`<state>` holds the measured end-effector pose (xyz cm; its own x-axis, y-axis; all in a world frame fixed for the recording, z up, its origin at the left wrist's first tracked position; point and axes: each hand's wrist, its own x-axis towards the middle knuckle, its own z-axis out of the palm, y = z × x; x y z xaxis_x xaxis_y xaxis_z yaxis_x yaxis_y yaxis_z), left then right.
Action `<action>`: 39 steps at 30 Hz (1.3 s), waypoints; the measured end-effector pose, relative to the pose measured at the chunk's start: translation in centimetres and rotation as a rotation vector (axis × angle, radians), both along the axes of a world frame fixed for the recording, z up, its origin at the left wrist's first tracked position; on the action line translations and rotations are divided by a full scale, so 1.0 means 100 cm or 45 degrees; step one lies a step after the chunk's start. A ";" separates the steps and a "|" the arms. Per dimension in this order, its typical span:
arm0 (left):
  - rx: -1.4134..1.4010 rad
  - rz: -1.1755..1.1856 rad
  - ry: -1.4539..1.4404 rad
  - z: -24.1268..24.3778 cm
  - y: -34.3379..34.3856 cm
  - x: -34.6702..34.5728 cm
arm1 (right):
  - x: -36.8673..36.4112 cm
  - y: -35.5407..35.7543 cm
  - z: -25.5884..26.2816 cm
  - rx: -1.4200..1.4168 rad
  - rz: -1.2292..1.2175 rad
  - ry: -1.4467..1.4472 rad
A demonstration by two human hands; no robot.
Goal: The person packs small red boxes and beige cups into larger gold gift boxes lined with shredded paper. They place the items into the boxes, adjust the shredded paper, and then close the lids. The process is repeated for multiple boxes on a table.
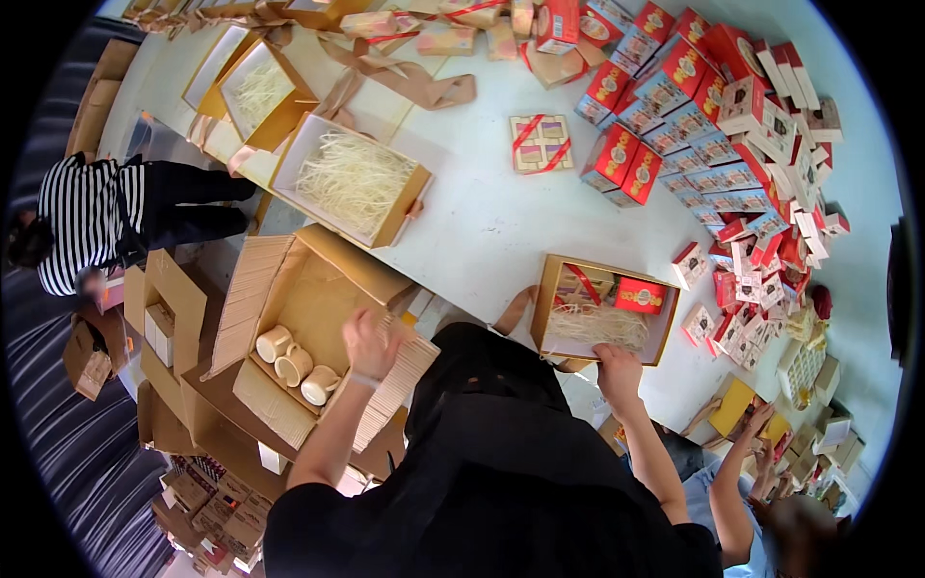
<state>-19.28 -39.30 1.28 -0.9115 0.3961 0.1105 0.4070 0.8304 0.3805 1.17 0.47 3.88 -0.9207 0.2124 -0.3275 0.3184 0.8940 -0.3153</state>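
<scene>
My left hand (368, 343) is over the right flap side of an open cardboard carton (311, 282), its fingers apart and nothing seen in them. Inside that carton, several cream mugs (293, 365) stand in a row at the near side. My right hand (618, 368) touches the near rim of a gold gift box (547, 303) at the table edge; whether its fingers grip the rim or the filling is not clear. The box holds pale shredded filler (600, 326), a ribboned packet (584, 283) and a small red box (639, 295).
More gold boxes with shredded filler (354, 180) stand on the white table (462, 217). A ribbon-tied packet (540, 143) lies beyond. Stacked red and blue boxes (672, 94) and small white boxes (751, 289) fill the right side. One person (730, 498) works at lower right, another (94, 217) stands left.
</scene>
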 end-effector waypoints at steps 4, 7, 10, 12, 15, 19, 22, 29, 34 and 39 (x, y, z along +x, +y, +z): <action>-0.480 0.216 -0.659 -0.058 -0.077 0.037 | 0.001 -0.006 -0.006 0.085 -0.012 0.081; -0.911 -0.121 -1.166 -0.062 -0.074 -0.002 | 0.000 -0.005 -0.007 0.104 -0.074 -0.028; -0.803 -0.374 -0.810 0.026 0.000 -0.088 | 0.009 -0.007 -0.011 0.145 -0.104 -0.002; 0.040 -0.232 0.377 0.065 0.045 -0.126 | 0.012 -0.002 -0.016 0.166 -0.062 -0.007; -0.049 -0.441 -0.269 0.027 0.074 -0.170 | 0.019 -0.009 -0.021 0.165 -0.132 -0.040; -0.060 -0.713 -0.431 0.016 0.139 -0.142 | 0.031 -0.026 -0.017 0.196 -0.263 -0.151; -0.002 -0.851 -0.459 0.005 0.187 -0.077 | 0.044 -0.029 -0.021 0.160 -0.382 -0.195; 0.075 -0.999 -0.504 0.010 0.258 0.019 | 0.057 -0.001 -0.017 0.092 -0.314 -0.116; 0.255 -0.906 -0.146 0.113 0.342 -0.049 | 0.059 0.020 -0.019 0.091 -0.082 0.003; 0.542 -0.834 0.002 0.124 0.386 -0.073 | 0.064 0.030 -0.022 -0.019 0.060 0.097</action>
